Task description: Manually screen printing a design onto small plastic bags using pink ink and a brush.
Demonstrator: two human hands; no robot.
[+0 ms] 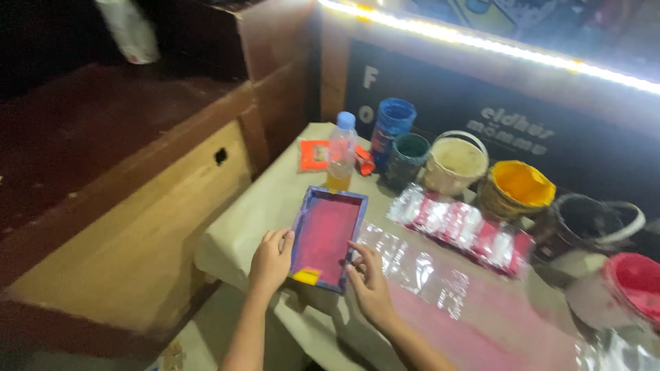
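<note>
A small rectangular screen frame (326, 237) with a blue rim and pink mesh lies on the paper-covered table (240, 227). My left hand (271, 260) grips its left edge near the front corner. My right hand (369, 283) presses fingertips on its right edge. A yellow patch (306, 276) sits at the frame's near corner, between my hands. A clear plastic sheet (419, 271) lies just right of the frame, over a pink surface.
Behind the frame stand a plastic bottle (341, 152) with yellow liquid, a blue tub (392, 130), a green tub (407, 158), cream (455, 163), yellow (517, 189), dark (591, 223) and pink (632, 283) paint tubs. Shiny packets (460, 225) lie before them. A wooden cabinet (137, 227) stands left.
</note>
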